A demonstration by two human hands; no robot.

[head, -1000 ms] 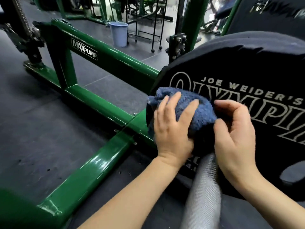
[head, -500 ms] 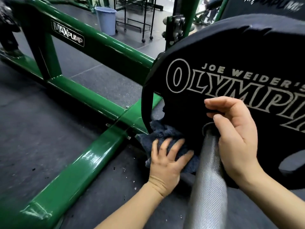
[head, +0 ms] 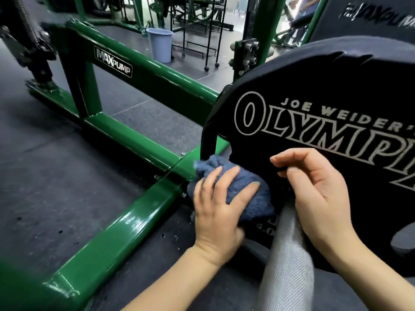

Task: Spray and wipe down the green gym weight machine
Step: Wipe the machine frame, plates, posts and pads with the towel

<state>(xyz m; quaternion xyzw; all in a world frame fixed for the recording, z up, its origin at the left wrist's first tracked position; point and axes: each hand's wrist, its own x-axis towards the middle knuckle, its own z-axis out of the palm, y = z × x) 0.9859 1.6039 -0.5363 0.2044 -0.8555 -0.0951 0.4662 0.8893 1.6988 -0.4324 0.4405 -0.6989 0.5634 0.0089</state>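
Note:
The green weight machine frame (head: 139, 216) runs low across the dark floor, with a MAXPUMP rail behind it. A black Olympia weight plate (head: 314, 90) stands on a knurled grey bar sleeve (head: 289, 265). My left hand (head: 215, 212) presses a blue cloth (head: 256, 205) flat against the plate's lower left edge, just beside the green frame joint. My right hand (head: 318, 191) sits on the plate face above the sleeve, fingers curled at the plate's centre. No spray bottle is in view.
A pale blue bucket (head: 160, 44) stands on the floor behind the rail, with a black wheeled rack (head: 202, 25) next to it. More green machines fill the background. Small wet spots dot the floor by the frame.
My left hand carried the cloth from the plate's upper left edge down to its bottom edge, then back up a little along the left edge. My right hand stayed at the plate's centre.

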